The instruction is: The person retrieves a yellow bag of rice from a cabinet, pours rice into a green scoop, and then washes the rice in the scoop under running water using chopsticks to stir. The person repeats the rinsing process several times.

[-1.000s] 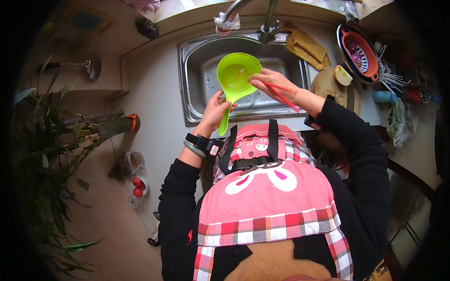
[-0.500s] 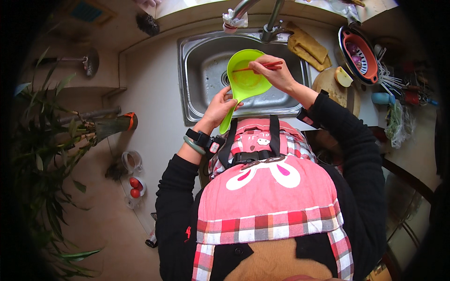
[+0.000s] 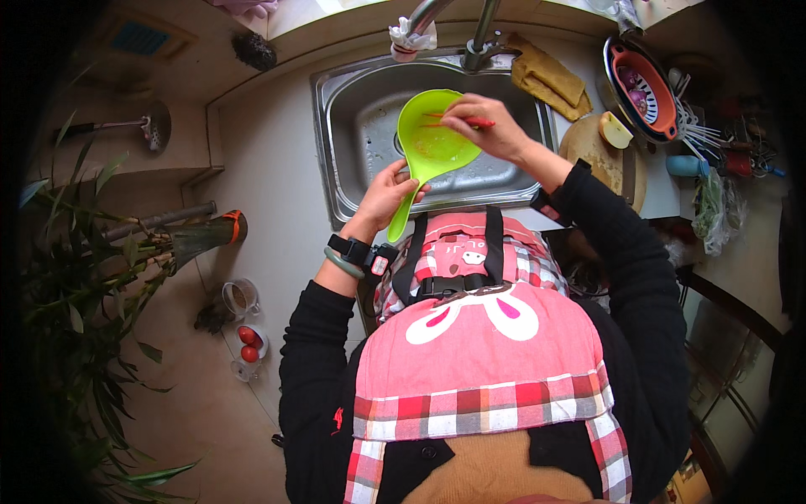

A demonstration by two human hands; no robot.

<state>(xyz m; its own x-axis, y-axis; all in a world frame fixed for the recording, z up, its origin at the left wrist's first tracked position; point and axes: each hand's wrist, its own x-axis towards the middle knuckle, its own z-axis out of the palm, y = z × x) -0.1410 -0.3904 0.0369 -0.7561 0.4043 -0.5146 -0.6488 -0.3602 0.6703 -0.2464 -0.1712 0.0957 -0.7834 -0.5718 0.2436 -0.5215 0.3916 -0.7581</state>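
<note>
Over the steel sink [image 3: 344, 168] I hold a lime-green bowl with a long handle [image 3: 424, 160]. My left hand [image 3: 389, 195] is closed round its handle near the bowl's edge. A thin layer of yellowish wet stuff with some froth lies inside; what it is I cannot tell for sure. My right hand [image 3: 487, 126] grips a pair of red chopsticks [image 3: 478, 122], their tips lowered into the bowl. The bowl is tipped so that its inside faces up towards me.
Behind the sink rises the faucet [image 3: 474, 52], with a brown cloth [image 3: 546, 77] beside it. At the right are a round cutting board [image 3: 583, 147], a cut piece of produce [image 3: 615, 130] and an orange colander [image 3: 663, 92]. Red round items [image 3: 249, 354] and a leafy plant [image 3: 59, 286] are left.
My right hand has shifted slightly and turned with the chopsticks, their tips moving within the bowl. The bowl has moved a little to the left and tilts a bit differently.
</note>
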